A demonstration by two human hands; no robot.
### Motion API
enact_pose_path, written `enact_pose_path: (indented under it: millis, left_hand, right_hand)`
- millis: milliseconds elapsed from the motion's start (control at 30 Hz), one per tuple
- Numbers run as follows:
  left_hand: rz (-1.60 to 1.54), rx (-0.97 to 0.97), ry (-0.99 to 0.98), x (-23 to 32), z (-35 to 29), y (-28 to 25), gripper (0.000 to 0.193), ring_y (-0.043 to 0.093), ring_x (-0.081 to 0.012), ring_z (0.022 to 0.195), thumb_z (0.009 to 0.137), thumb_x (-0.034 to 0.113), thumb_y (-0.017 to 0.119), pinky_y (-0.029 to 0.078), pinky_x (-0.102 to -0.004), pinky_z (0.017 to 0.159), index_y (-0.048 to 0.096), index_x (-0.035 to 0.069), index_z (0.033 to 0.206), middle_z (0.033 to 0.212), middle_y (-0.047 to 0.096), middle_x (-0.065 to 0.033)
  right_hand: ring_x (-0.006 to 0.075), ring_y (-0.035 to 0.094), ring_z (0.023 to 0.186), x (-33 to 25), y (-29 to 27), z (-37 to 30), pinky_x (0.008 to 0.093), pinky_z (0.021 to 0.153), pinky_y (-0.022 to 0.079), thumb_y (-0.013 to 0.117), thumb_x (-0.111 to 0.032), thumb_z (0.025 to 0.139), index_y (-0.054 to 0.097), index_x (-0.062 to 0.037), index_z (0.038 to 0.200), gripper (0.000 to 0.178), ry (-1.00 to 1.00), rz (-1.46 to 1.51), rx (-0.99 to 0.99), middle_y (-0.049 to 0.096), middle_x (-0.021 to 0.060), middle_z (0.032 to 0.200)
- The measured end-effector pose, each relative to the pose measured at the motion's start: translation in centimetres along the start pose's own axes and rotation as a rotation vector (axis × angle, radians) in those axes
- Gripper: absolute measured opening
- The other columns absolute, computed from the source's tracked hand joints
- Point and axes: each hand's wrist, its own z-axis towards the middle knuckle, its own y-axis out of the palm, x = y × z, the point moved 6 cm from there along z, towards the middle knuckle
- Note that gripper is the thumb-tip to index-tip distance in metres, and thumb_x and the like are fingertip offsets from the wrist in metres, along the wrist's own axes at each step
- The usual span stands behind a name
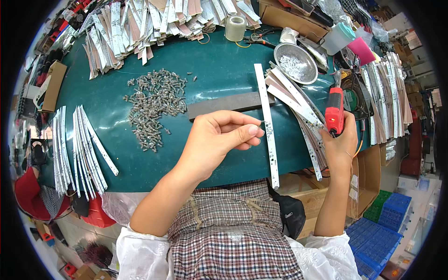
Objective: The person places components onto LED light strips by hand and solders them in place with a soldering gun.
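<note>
My left hand point(221, 135) is closed in a pinch at the middle of a long white strip point(271, 147). A tiny dark tip shows at its fingertips, too small to name. The strip lies crosswise over the right end of a dark grey bar point(219, 106), and its near end juts past the table edge. My right hand point(339, 142) is wrapped round a red and black electric screwdriver point(334, 109), its tip pointing away from me. Left of the bar is a pile of small metal fittings point(156, 100).
Bundles of similar strips lie at the left point(84, 154), far side point(140, 23) and right point(308, 130) of the green table point(154, 172). A metal bowl point(308, 77) holds small pale pieces. Near it stand a tape roll point(235, 29) and pliers point(258, 39). Blue crates point(373, 242) stand below right.
</note>
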Motion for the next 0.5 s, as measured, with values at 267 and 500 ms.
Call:
enact_pose_path:
  millis: [267, 500]
  left_hand:
    - [-0.008, -0.026, -0.012, 0.0, 0.0, 0.6, 0.02, 0.068, -0.014, 0.078, 0.088, 0.014, 0.069, 0.055, -0.0248, 0.069, 0.068, 0.0, 0.103, 0.09, 0.071, -0.0112]
    - [-0.109, -0.063, -0.007, -0.2, -0.6, 2.1, 0.02, 0.068, -0.0137, 0.079, 0.087, 0.013, 0.069, 0.055, -0.0256, 0.071, 0.066, 0.001, 0.102, 0.091, 0.07, -0.0105]
  right_hand:
    - [0.0159, 0.06, 0.085, 1.7, -1.7, 0.6, 0.0295, 0.078, 0.047, 0.075, 0.003, 0.071, 0.055, -0.0015, 0.108, 0.043, 0.055, 0.197, 0.152, 0.062, 0.0073, 0.092]
    - [0.0104, 0.058, 0.078, -2.6, -10.8, -2.7, 0.0245, 0.072, 0.049, 0.071, 0.01, 0.077, 0.053, 0.0003, 0.106, 0.035, -0.124, 0.588, 0.774, 0.059, 0.0046, 0.095]
